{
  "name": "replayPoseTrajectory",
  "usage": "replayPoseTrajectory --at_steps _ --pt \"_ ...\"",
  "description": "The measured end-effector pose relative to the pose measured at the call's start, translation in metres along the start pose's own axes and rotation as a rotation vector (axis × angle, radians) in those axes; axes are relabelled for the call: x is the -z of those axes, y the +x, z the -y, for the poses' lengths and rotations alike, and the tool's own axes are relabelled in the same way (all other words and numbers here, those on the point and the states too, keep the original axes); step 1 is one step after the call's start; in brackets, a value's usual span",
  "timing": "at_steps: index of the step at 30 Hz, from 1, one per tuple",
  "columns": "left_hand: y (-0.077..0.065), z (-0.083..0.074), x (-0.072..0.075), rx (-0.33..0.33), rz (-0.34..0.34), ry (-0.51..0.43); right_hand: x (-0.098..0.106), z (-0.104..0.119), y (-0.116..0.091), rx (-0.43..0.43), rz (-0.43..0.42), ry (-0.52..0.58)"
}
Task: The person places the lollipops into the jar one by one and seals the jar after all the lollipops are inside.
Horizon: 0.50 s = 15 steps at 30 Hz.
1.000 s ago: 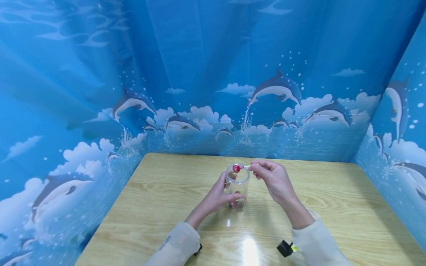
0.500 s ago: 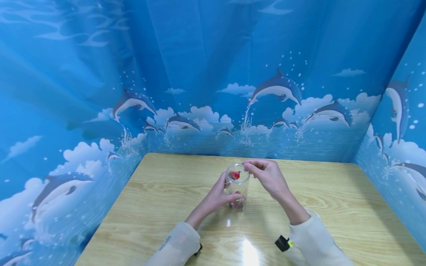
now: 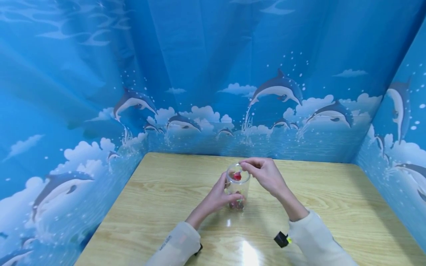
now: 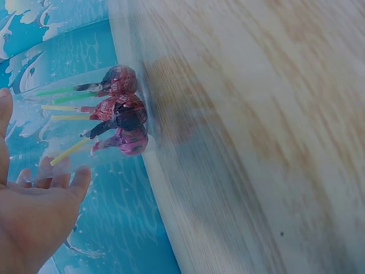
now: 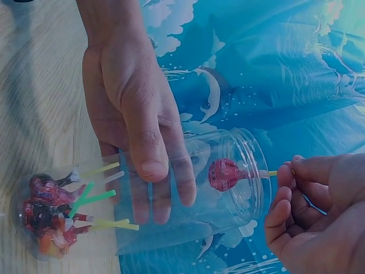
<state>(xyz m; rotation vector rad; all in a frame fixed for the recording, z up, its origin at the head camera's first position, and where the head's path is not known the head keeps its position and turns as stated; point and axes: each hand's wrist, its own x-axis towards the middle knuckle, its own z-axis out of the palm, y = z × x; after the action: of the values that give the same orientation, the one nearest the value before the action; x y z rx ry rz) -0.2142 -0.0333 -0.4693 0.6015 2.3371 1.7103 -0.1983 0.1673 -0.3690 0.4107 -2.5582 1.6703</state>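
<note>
A clear plastic jar (image 3: 245, 188) stands upright on the table, its mouth uncovered. My left hand (image 3: 217, 195) holds it round the side, thumb on the near wall and fingers behind. Several wrapped lollipops (image 4: 128, 114) in red, dark and pink wrappers lie heads down at its bottom, with green, yellow and white sticks pointing up. At the mouth, my right hand (image 3: 264, 175) pinches the yellow stick of a red-wrapped lollipop (image 5: 225, 174) between thumb and forefinger. Its head hangs just inside the rim, well above the others.
The wood-grain table (image 3: 173, 181) reaches back to a blue dolphin-print curtain (image 3: 206, 74), which also rises at the left and right sides. A small black device (image 3: 281, 239) sits at the right sleeve (image 3: 319, 240).
My right hand has moved left and slightly up over the jar's mouth. The lollipop has tipped from lying sideways above the rim to hanging head down inside it. The left hand stays put.
</note>
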Motion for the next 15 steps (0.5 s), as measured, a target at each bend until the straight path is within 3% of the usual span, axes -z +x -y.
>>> replayPoseTrajectory --at_steps 15 --pt "0.001 -0.001 0.0 -0.052 -0.005 0.027 0.013 -0.009 -0.007 -0.016 -0.001 -0.009"
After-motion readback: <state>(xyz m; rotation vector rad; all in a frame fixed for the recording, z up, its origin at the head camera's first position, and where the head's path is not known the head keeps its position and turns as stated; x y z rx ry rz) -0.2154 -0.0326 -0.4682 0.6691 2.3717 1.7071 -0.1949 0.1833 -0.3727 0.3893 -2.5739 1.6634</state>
